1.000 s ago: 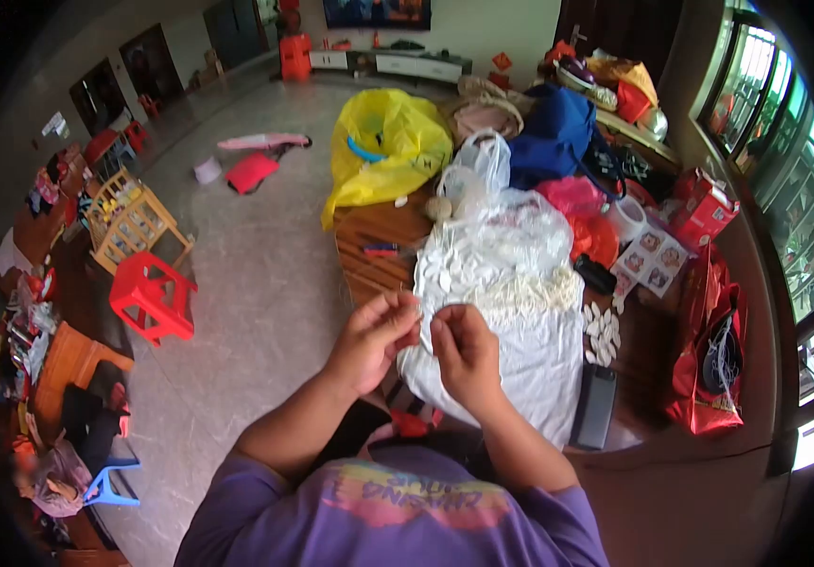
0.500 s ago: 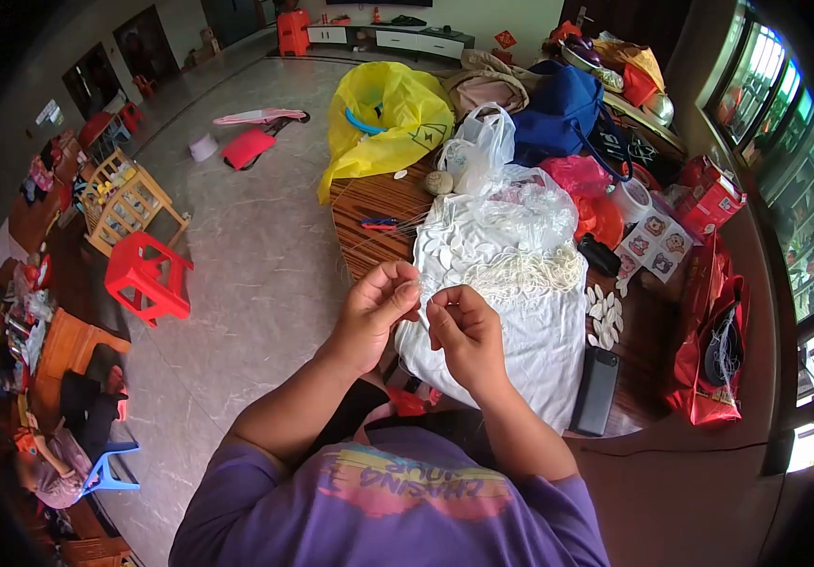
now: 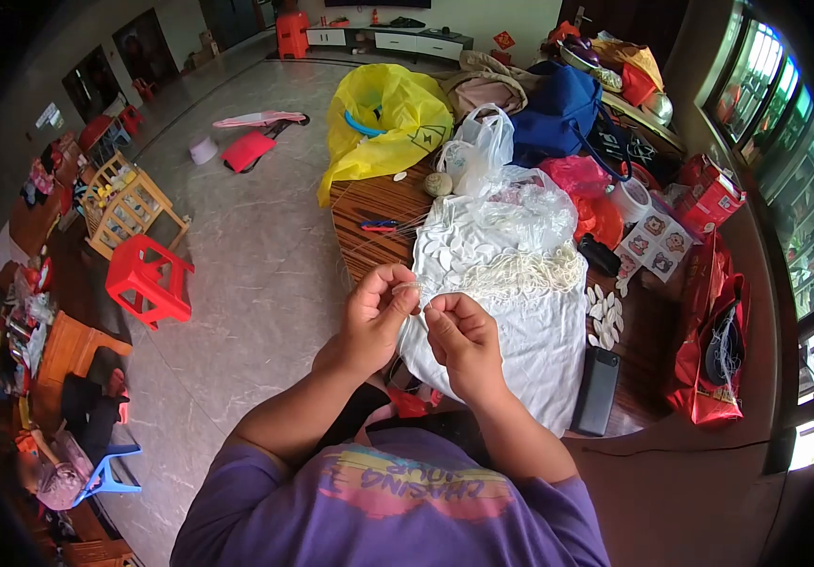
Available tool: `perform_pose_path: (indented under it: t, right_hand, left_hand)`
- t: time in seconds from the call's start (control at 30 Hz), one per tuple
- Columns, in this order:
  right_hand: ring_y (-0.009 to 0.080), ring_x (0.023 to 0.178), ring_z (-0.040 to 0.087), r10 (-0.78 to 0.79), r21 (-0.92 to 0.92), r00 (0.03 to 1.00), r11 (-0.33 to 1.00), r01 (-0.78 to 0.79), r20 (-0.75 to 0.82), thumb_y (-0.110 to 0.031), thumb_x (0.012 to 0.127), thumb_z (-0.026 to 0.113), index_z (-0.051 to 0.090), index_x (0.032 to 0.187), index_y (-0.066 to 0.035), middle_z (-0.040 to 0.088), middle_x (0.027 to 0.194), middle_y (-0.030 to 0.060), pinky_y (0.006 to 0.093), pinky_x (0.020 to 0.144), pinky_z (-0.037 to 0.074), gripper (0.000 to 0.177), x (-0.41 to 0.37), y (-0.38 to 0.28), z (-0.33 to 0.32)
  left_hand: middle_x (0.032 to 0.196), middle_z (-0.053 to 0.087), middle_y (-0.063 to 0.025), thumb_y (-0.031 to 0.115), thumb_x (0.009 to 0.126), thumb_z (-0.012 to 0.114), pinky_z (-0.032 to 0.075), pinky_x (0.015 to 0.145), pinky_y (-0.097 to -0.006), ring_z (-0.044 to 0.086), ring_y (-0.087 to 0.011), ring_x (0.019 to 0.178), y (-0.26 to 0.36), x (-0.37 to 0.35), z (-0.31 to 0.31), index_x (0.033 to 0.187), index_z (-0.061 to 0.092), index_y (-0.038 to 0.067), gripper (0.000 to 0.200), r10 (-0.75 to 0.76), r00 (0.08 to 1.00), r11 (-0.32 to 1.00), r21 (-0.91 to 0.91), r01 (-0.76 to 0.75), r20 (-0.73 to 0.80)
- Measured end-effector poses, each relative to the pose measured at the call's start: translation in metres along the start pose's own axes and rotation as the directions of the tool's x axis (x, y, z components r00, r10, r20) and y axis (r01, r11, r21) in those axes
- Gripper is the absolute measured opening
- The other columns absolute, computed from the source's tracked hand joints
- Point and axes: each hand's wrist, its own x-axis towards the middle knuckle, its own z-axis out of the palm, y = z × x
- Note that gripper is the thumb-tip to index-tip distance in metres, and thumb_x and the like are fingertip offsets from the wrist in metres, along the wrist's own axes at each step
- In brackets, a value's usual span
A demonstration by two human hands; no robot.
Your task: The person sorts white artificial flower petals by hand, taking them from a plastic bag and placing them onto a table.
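Over the near edge of the white cloth (image 3: 520,350), my left hand (image 3: 374,317) pinches a small whitish piece (image 3: 409,287) between thumb and fingertips; its exact kind is too small to tell. Close to its right, my right hand (image 3: 468,348) is closed in a pinch, and what sits between its fingertips is hidden. Just beyond both hands, flat white oval pieces (image 3: 443,257) lie scattered on the cloth. Beside them rests a heap of cream-coloured cord (image 3: 520,274). More white ovals (image 3: 604,317) lie on the wood at the right.
A black phone (image 3: 596,390) lies at the cloth's right edge. Behind are plastic bags (image 3: 530,208), a yellow bag (image 3: 383,123) and a blue-and-red tool (image 3: 379,226). A red bag (image 3: 710,350) stands at right. Leftward are a red stool (image 3: 149,279) and a seated person (image 3: 67,463).
Both hands stay close together with small finger shifts. The whitish piece at my left fingertips shows more plainly now. My right hand has turned slightly.
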Motion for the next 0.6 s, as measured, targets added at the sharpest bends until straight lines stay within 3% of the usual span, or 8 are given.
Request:
perform_pose_path:
  t: [0.13, 0.23, 0.33, 0.43, 0.6]
  right_hand:
    - [0.0001, 0.048, 0.034, 0.032, 0.042, 0.999, 0.999, -0.032, -0.013, -0.008, 0.086, 0.05, 0.05, 0.087, 0.0, 0.045, 0.058, -0.0046, 0.016, 0.043, 0.025, 0.008, 0.0038, 0.0035, -0.0029]
    - [0.0, 0.048, 0.033, 0.011, -0.03, 1.0, 0.999, -0.011, -0.027, -0.008, 0.086, 0.05, 0.051, 0.086, 0.0, 0.045, 0.059, -0.0047, 0.0158, 0.043, 0.025, 0.008, 0.0041, 0.0052, -0.0017]
    - [-0.0001, 0.048, 0.033, 0.009, -0.064, 1.0, 0.998, -0.01, -0.017, -0.007, 0.086, 0.05, 0.051, 0.086, 0.0, 0.046, 0.06, -0.0048, 0.0158, 0.043, 0.025, 0.008, 0.0035, 0.0018, 0.0006]
    - [-0.0002, 0.048, 0.034, 0.014, -0.044, 1.0, 0.999, -0.014, -0.011, -0.007, 0.086, 0.05, 0.051, 0.086, 0.0, 0.046, 0.06, -0.0046, 0.0159, 0.043, 0.025, 0.007, 0.0039, 0.0012, 0.001]
    - [-0.0001, 0.049, 0.034, 0.018, -0.054, 0.999, 0.998, -0.019, -0.028, -0.007, 0.086, 0.05, 0.051, 0.085, 0.0, 0.046, 0.06, -0.0045, 0.0161, 0.043, 0.026, 0.007, 0.0044, 0.0014, 0.0013]
  left_hand:
    - [0.085, 0.053, -0.0012, 0.009, 0.083, 0.054, 0.043, 0.07, -0.021, 0.05, -0.0067, 0.074, -0.0006, 0.0017, -0.0017, 0.097, 0.047, 0.004, 0.015, -0.051, 0.999, 0.988, -0.144, 0.053, 0.019]
    - [0.087, 0.052, -0.0016, 0.008, 0.083, 0.054, 0.043, 0.07, -0.021, 0.05, -0.0069, 0.076, 0.0004, 0.0022, -0.0019, 0.098, 0.046, 0.005, 0.017, -0.062, 0.997, 0.982, -0.174, 0.068, 0.036]
    - [0.083, 0.05, -0.0001, 0.011, 0.084, 0.054, 0.041, 0.067, -0.0205, 0.047, -0.0067, 0.071, 0.0025, 0.0028, 0.0009, 0.097, 0.045, 0.006, 0.017, -0.048, 0.999, 0.986, -0.161, 0.051, 0.025]
    - [0.09, 0.052, -0.0017, 0.006, 0.083, 0.053, 0.043, 0.07, -0.021, 0.05, -0.0067, 0.078, 0.0004, 0.0029, -0.0011, 0.097, 0.044, 0.006, 0.017, -0.046, 0.998, 0.981, -0.187, 0.053, 0.037]
    - [0.089, 0.051, -0.0014, 0.006, 0.083, 0.053, 0.044, 0.069, -0.0214, 0.049, -0.0067, 0.078, -0.0009, 0.0035, -0.0004, 0.096, 0.043, 0.007, 0.017, -0.005, 1.0, 0.991, -0.134, 0.009, 0.029]
